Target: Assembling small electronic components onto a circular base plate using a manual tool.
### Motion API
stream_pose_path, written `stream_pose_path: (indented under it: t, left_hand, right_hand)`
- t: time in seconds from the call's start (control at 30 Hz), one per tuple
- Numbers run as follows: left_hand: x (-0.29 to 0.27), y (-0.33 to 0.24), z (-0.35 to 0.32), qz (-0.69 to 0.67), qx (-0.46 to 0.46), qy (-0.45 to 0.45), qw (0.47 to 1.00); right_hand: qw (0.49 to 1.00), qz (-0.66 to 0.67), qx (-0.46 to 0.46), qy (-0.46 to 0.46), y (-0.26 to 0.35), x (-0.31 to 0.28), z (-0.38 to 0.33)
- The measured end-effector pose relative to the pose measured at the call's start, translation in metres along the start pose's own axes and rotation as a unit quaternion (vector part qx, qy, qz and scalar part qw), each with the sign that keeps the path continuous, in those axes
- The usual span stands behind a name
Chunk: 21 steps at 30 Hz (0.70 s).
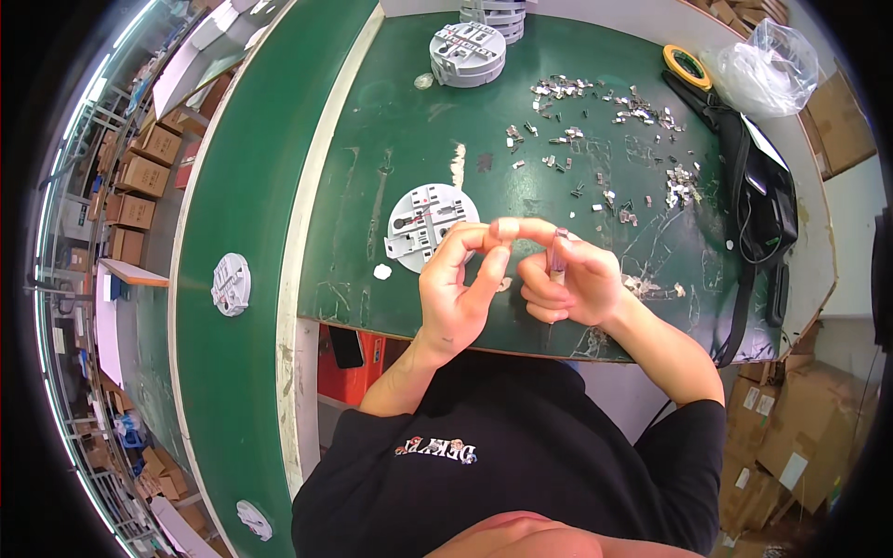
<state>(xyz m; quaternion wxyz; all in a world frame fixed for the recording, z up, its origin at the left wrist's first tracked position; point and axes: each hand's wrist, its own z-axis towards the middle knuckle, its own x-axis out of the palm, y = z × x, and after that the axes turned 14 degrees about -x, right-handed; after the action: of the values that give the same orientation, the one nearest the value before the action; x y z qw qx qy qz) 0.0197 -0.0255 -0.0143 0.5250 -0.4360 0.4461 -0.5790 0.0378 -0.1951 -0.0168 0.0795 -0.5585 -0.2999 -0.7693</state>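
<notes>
My left hand (pixel 458 290) and my right hand (pixel 579 281) meet at the fingertips above the table's near edge. The left thumb and index finger close together by the right index fingertip; anything between them is too small to make out. Curled right fingers hold a slim tool with a clear, purplish handle (pixel 558 253), its kind uncertain; a thin dark tip shows below the fist. Beyond and partly behind my left hand lies a round grey plastic housing (pixel 423 216) with black slots and small parts inside.
Small metal pieces (pixel 684 184) lie scattered across the green table (pixel 372 298). Grey round housings (pixel 467 56) are stacked at the back. At right are a black bag (pixel 758 200), yellow tape (pixel 686 67) and a clear plastic bag (pixel 767 74). More housings (pixel 232 285) sit on the left green strip.
</notes>
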Motion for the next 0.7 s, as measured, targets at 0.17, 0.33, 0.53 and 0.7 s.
stream_pose_path:
  t: [0.17,0.33,0.53,0.7]
  left_hand:
    - [-0.011,-0.008,0.0,-0.114,-0.14,0.01,0.984]
    - [-0.039,-0.007,0.013,-0.253,-0.236,0.058,0.936]
    - [-0.041,-0.012,0.011,-0.323,-0.231,0.061,0.916]
    - [-0.053,-0.017,0.022,-0.357,-0.184,0.026,0.915]
  right_hand:
    - [0.977,-0.205,-0.02,-0.052,0.0,0.02,0.002]
    - [0.947,-0.314,-0.048,-0.047,0.002,0.021,-0.001]
    - [0.927,-0.335,-0.084,-0.147,0.005,0.019,0.008]
    - [0.943,-0.284,-0.068,-0.16,0.001,0.024,0.005]
